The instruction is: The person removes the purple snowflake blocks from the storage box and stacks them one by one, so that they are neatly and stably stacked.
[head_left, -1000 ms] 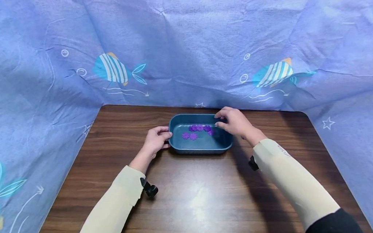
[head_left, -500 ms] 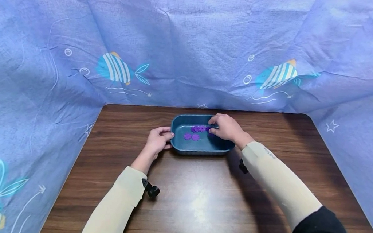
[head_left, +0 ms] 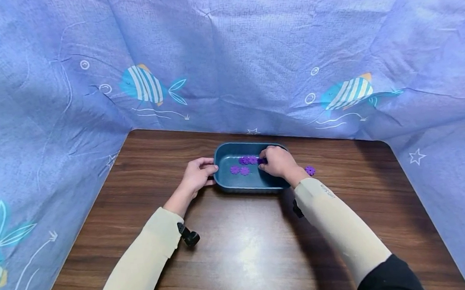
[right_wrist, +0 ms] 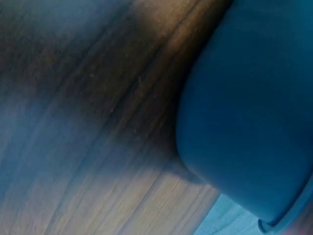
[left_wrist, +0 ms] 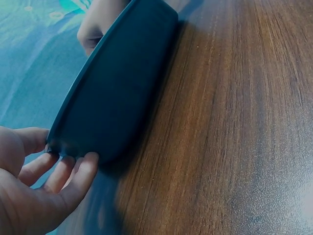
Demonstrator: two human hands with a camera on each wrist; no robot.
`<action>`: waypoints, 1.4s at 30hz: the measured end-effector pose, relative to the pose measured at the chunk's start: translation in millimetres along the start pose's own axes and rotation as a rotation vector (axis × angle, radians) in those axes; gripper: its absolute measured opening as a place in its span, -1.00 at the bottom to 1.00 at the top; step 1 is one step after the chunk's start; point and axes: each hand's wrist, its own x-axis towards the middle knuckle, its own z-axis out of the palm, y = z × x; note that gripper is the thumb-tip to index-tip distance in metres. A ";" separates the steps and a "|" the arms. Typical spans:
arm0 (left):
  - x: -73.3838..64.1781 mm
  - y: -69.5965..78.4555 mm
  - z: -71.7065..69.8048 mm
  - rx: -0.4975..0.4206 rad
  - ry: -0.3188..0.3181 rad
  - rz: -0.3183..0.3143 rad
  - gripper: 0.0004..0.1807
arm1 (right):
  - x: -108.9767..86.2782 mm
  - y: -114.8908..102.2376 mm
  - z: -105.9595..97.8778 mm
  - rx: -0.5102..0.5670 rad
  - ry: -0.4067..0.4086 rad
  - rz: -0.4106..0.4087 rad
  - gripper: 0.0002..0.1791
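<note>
A dark teal rectangular basin [head_left: 252, 189] stands near the table's far edge. My left hand [head_left: 195, 175] holds its left end, thumb at the rim and fingers against the outer wall, as the left wrist view also shows. Several purple flower-shaped pieces [head_left: 244, 171] lie on the basin floor. Over the right wall reaches my right hand [head_left: 279, 162], its thumb and fingertips pinching a dark purple flower-shaped piece [head_left: 260, 161], largely covered by the fingers. The right wrist view mostly shows the basin's outer wall [right_wrist: 249, 117]; the right fingers are hidden there.
Another purple flower-shaped piece [head_left: 310, 170] lies on the brown wooden table [head_left: 233, 254], right of the basin and beside the right wrist. A blue fabric curtain [head_left: 250, 61] with fish prints hangs behind and along both sides of the table.
My right hand has moved left and down into the basin, and its fingers have closed on a piece. The loose piece on the right has come into clear view. My left hand keeps its hold.
</note>
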 end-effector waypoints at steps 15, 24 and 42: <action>-1.7 1.5 0.8 0.013 0.014 0.002 -0.57 | -2.8 -2.9 3.0 0.005 -0.021 -0.037 -0.78; -2.9 1.4 1.3 0.019 0.016 0.006 -0.57 | -2.4 -2.9 3.9 -0.001 -0.012 -0.055 -0.74; -6.2 6.5 1.9 0.041 0.016 -0.015 -0.57 | -10.3 3.9 -7.5 0.102 0.069 -0.120 -0.62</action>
